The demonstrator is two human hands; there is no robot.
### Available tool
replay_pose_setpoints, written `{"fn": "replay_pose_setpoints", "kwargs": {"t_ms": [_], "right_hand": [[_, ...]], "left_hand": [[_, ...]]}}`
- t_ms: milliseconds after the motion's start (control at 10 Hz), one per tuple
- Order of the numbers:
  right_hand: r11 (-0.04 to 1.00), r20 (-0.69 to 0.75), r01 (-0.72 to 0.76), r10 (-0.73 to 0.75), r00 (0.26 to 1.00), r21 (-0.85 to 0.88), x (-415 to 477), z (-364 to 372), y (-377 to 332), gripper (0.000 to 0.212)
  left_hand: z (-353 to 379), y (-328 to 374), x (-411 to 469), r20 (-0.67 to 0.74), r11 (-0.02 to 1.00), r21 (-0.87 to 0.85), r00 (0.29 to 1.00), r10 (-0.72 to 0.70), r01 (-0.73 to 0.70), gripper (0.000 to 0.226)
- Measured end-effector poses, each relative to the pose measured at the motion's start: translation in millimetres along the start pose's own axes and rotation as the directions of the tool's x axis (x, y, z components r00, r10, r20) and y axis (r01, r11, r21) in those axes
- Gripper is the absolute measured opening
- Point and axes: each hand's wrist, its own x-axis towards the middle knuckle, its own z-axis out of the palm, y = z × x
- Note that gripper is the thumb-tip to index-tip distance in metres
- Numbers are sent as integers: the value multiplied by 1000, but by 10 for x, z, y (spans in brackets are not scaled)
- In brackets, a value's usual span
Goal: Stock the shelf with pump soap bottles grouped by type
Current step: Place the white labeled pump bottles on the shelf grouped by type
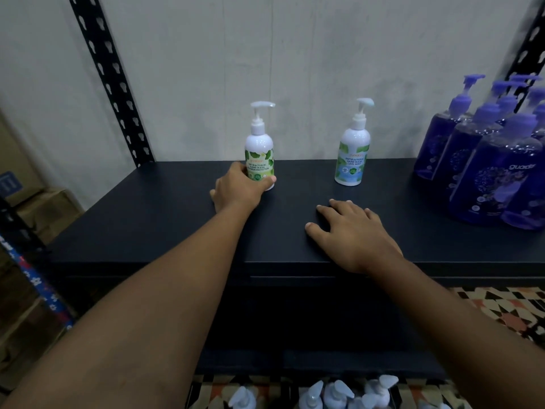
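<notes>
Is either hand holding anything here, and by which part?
The left hand grips the green-label pump bottle around its lower body. The right hand rests flat on the shelf, holding nothing.

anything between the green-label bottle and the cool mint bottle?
No. Head view shows only bare shelf between the green-label bottle and the cool mint bottle.

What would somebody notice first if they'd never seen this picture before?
Probably the two arms reaching in: the left hand grips a white pump bottle with a green label at the back of the dark shelf, while the right hand rests flat nearer the front. Next come the purple bottles crowded at the shelf's right end, and a white bottle with a blue label standing alone between.
</notes>
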Motion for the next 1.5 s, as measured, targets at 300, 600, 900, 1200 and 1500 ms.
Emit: {"fn": "replay_pose_setpoints", "kwargs": {"t_ms": [300, 600, 900, 1200, 1500], "right_hand": [[1000, 8, 2, -2, 1000, 5, -4, -2, -2, 66], [1000, 10, 11, -11, 1000, 15, -11, -11, -1, 67], [999, -19, 16, -15, 1000, 43, -10, -9, 15, 67], [966, -336, 111, -26, 941, 233, -257, -39, 80, 35], [856, -478, 179, 89, 874, 486, -1411, 76, 514, 15]], "left_hand": [[68, 3, 175, -38, 999, 25, 999, -21, 22, 59], [57, 15, 161, -66, 999, 8, 997, -33, 34, 56], [6, 53, 122, -57, 995, -14, 994, -98, 98, 71], [-264, 72, -709, 35, 1000, 11, 999, -8, 7, 66], [-302, 437, -2222, 112, 968, -230, 986, 125, -96, 22]]}}
